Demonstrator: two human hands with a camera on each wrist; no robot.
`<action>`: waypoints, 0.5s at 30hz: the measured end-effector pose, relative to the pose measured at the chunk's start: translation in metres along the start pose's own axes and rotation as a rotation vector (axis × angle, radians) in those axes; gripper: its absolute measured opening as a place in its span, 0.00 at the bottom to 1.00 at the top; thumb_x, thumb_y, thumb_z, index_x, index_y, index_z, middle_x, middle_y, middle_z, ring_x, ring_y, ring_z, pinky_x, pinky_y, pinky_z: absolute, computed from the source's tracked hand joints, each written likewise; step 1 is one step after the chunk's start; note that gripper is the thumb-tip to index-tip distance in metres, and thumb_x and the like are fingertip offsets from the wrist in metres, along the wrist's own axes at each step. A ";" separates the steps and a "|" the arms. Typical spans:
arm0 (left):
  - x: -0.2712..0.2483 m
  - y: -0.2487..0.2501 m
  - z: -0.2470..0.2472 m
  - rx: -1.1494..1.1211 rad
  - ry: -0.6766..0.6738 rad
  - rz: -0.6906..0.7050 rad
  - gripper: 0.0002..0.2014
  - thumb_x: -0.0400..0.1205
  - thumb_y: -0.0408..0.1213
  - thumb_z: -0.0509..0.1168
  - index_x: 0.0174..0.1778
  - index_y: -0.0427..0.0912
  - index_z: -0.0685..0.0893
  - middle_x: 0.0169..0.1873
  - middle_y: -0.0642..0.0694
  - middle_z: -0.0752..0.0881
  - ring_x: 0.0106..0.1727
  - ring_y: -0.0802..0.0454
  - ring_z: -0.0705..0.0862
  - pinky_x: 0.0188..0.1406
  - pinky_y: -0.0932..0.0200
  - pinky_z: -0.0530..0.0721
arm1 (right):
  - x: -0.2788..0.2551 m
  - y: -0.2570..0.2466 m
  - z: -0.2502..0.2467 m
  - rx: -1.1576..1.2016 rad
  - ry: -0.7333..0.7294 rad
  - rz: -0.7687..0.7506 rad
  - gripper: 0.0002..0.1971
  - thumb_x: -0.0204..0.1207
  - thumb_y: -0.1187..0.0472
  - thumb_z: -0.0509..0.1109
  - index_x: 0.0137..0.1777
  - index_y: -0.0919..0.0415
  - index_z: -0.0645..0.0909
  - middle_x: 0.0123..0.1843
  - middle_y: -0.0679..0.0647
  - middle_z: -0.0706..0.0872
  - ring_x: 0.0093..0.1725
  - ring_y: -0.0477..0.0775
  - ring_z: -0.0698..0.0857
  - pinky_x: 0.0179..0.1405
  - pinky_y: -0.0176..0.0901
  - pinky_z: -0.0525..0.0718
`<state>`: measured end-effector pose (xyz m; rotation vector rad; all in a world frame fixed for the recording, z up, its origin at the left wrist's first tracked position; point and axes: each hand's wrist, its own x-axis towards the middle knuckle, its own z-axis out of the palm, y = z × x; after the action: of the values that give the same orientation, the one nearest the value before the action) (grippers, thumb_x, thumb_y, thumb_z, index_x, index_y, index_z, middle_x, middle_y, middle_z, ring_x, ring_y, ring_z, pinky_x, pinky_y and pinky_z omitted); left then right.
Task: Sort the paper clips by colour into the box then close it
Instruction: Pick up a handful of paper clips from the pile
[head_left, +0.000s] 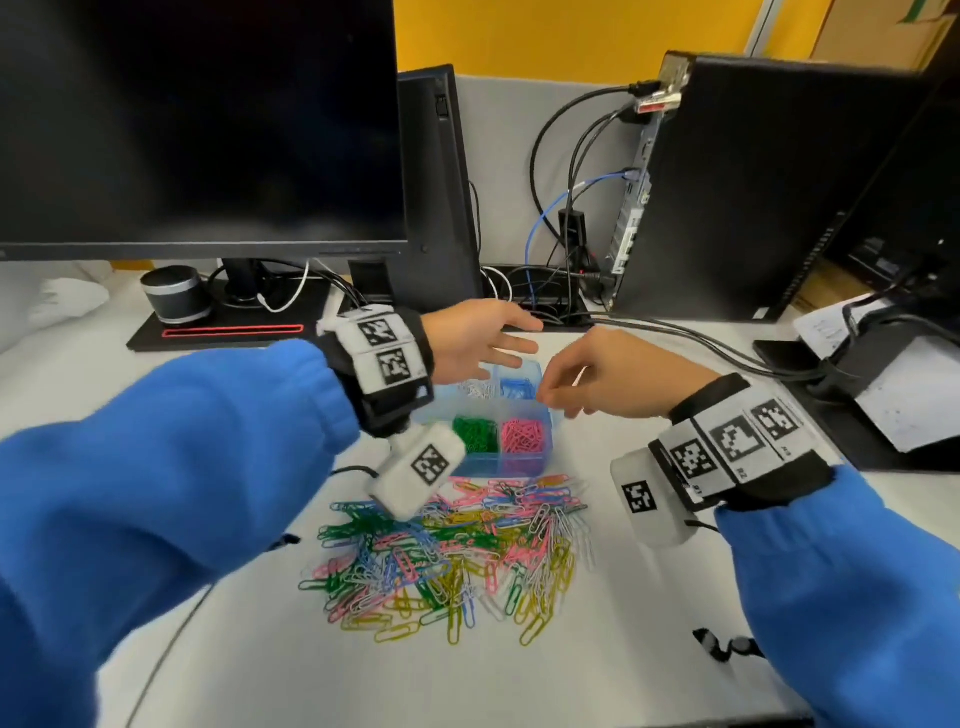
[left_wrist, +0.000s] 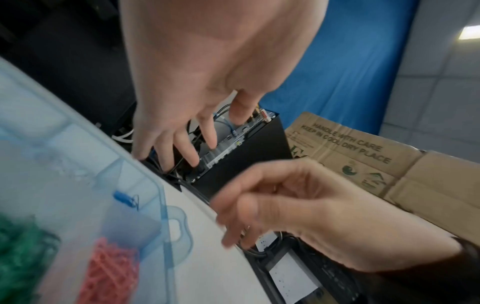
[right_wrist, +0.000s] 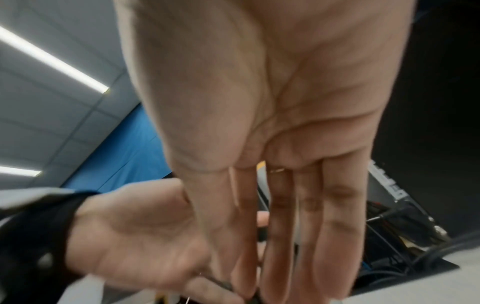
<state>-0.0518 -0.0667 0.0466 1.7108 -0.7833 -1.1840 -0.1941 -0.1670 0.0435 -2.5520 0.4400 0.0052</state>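
A clear blue compartment box (head_left: 498, 463) stands open mid-table. It holds white clips (head_left: 477, 388), blue clips (head_left: 518, 387), green clips (head_left: 475, 434) and pink clips (head_left: 523, 434) in separate cells. In front of it lies a mixed pile of paper clips (head_left: 452, 551). My left hand (head_left: 498, 343) hovers over the box's far side with fingers spread and holds nothing. My right hand (head_left: 550, 396) reaches in from the right with fingertips drawn together above the blue cell. Blur hides whether it pinches a clip. The left wrist view shows the box rim (left_wrist: 166, 226) and both hands.
A dark monitor (head_left: 197, 119) and a small speaker (head_left: 174, 293) stand at the back left. A black computer tower (head_left: 753, 192) with cables (head_left: 571, 234) is at the back right. A black stand with papers (head_left: 883, 395) sits far right.
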 end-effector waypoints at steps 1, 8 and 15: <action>-0.011 -0.002 -0.007 0.089 -0.011 0.004 0.17 0.86 0.44 0.57 0.69 0.47 0.79 0.64 0.46 0.84 0.67 0.48 0.80 0.71 0.50 0.68 | -0.003 -0.002 0.005 -0.014 -0.048 -0.026 0.03 0.75 0.60 0.74 0.44 0.54 0.90 0.30 0.42 0.88 0.29 0.37 0.84 0.34 0.25 0.79; -0.073 -0.063 -0.060 0.914 0.101 0.085 0.10 0.83 0.42 0.64 0.54 0.42 0.86 0.48 0.48 0.88 0.39 0.57 0.86 0.45 0.60 0.80 | -0.023 -0.012 0.047 -0.094 -0.213 -0.135 0.06 0.75 0.58 0.75 0.49 0.55 0.90 0.41 0.41 0.89 0.37 0.29 0.82 0.41 0.20 0.76; -0.105 -0.109 -0.058 1.180 0.084 0.027 0.24 0.75 0.62 0.68 0.66 0.60 0.78 0.52 0.63 0.80 0.46 0.62 0.78 0.46 0.61 0.75 | -0.022 -0.023 0.056 -0.118 -0.242 -0.117 0.08 0.75 0.53 0.74 0.52 0.51 0.88 0.46 0.43 0.89 0.44 0.39 0.85 0.49 0.37 0.83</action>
<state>-0.0325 0.0853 -0.0044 2.6157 -1.6274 -0.5891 -0.2032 -0.1125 0.0094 -2.6448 0.2015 0.3025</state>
